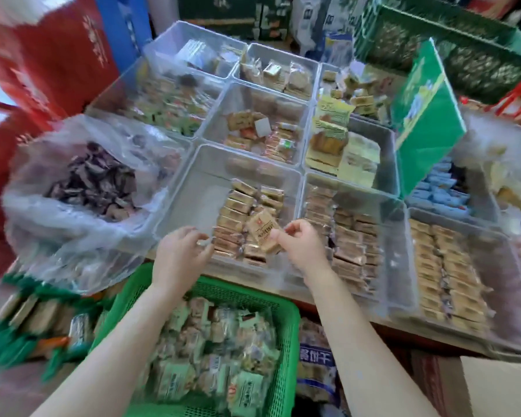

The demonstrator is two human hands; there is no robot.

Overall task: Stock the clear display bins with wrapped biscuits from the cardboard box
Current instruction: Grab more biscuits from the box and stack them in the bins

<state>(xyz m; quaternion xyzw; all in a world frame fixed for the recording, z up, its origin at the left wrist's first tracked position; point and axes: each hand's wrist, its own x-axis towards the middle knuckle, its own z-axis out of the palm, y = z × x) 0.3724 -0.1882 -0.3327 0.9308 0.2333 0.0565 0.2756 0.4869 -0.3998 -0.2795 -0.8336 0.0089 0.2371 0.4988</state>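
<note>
While over one clear bin (193, 182), two hands (241, 251), one wrapped biscuit (263, 233)

Tan biscuit packets (243, 218); green mesh basket (286, 341); red bags (42, 55).

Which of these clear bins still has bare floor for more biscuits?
The near middle bin has a bare left half, bordered by its left wall and the biscuit rows. The right hand holds a wrapped biscuit over those rows; the left hand is at the near rim. The bin to the right is packed.
</note>
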